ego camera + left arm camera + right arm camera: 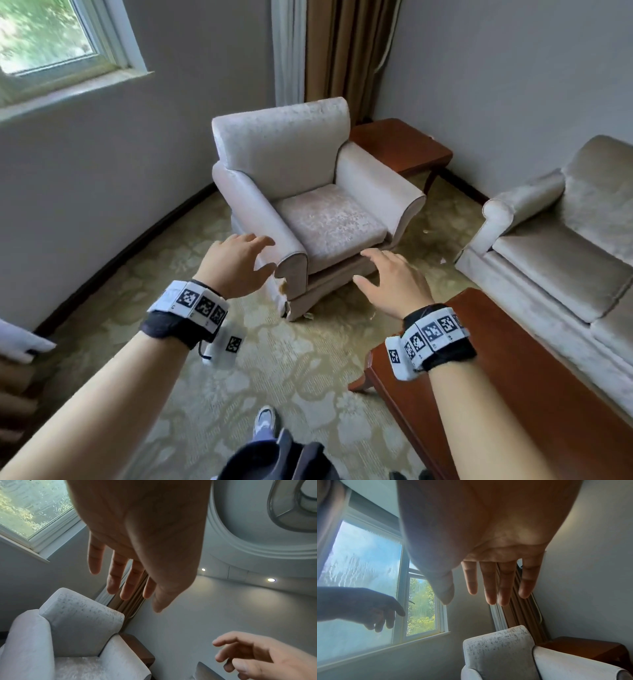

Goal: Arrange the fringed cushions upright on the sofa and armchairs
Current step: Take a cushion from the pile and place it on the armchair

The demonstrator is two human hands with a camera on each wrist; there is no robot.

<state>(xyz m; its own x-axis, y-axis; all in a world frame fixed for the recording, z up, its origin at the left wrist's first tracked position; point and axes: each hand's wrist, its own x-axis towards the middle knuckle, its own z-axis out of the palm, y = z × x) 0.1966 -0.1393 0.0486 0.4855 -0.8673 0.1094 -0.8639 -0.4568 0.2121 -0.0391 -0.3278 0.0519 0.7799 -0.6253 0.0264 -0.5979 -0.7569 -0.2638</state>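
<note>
Both hands reach forward empty: the left hand (236,262) and right hand (394,282) have loosely spread fingers and hold nothing. Beyond them stands the armchair (308,192), seat bare, with the sofa (561,236) to the right. No cushion shows in any view. Such cushions are probably light, soft and floppy; best gripped by the body or top corners, not the fringe.

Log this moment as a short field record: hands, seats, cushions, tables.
left hand: open, fingers spread, holds nothing, raised in front of the armchair
right hand: open, holds nothing, raised beside the left
armchair: pale, seat bare
sofa: pale, at right, visible part bare
fringed cushions: none in view
side table: dark wood, in the corner between armchair and sofa
coffee table: dark wood, in front of the sofa
</note>
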